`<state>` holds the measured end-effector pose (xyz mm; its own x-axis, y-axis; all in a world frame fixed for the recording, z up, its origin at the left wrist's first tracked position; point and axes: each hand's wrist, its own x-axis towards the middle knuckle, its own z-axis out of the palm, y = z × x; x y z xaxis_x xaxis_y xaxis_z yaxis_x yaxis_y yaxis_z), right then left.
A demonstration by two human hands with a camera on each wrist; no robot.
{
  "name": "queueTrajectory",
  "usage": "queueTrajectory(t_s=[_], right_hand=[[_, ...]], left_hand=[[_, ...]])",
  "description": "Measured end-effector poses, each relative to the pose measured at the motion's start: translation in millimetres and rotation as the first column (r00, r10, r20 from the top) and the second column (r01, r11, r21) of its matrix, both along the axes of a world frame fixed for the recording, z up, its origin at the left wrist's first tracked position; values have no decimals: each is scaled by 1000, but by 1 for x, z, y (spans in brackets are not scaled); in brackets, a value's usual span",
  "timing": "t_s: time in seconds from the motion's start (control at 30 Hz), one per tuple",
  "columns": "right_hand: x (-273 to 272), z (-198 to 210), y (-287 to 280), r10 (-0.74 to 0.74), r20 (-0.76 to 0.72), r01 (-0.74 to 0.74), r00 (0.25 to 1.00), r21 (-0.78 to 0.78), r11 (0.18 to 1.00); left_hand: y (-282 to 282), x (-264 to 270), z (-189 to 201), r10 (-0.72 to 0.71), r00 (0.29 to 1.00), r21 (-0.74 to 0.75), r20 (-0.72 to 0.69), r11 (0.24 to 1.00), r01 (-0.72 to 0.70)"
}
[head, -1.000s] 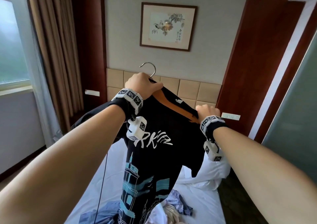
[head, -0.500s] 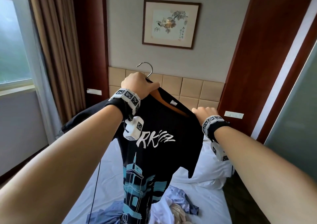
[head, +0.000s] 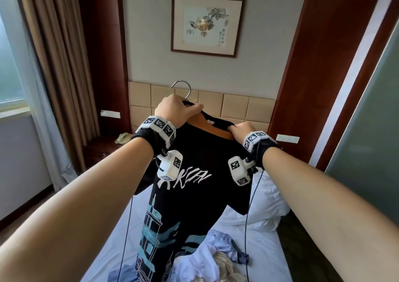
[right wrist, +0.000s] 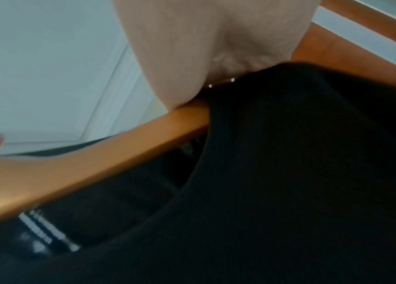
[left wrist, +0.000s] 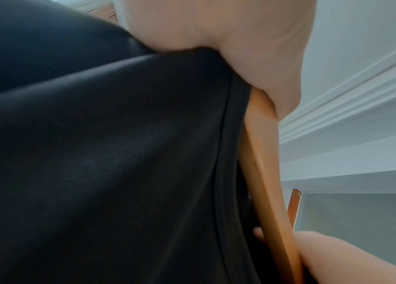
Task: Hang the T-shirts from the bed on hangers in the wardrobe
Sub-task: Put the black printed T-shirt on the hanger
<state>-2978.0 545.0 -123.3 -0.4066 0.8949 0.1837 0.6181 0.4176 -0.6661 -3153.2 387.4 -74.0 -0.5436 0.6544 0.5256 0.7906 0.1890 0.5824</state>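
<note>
My left hand is clenched round the hanger at its neck, just under the hook, with the collar bunched in the same grip. My right hand pinches the black shirt at the collar edge, over the hanger's right arm, at about 3 o'clock from my left. The shirt hangs in the air above the bed, print facing me, with the pile of other clothes below at 6 o'clock.

The step, as I read it, is seating the right shoulder. To do it well I'd hold the neck steady with my left, tug the collar outward and down along the wooden arm until the seam sits on the end, and keep the hanger level so the left shoulder doesn't slide off. No yanking; the neckline would likely stretch.

Against half a second back: my right hand has come up from the shoulder and in toward the collar, and now grips cloth where its fingers were loose. The hanger is tipped less, and more of the bare wood is on show. My left has kept its hold throughout.

The wardrobe is out of view.
</note>
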Motion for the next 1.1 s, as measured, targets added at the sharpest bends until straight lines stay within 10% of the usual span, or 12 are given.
queueTrajectory(t_s=[0.4,0.67,1.1], right_hand=[[-4,3,-52,242,185,-290,952,307,906],[10,-8,-67,76,319,-241,945,516,822],[72,2,-58,35,-26,-24,999,340,940]], left_hand=[[0,4,-13,-67,992,132,106,990,52],[4,26,-23,-181,977,61,109,983,175],[-25,57,-20,-69,993,-185,92,979,85]])
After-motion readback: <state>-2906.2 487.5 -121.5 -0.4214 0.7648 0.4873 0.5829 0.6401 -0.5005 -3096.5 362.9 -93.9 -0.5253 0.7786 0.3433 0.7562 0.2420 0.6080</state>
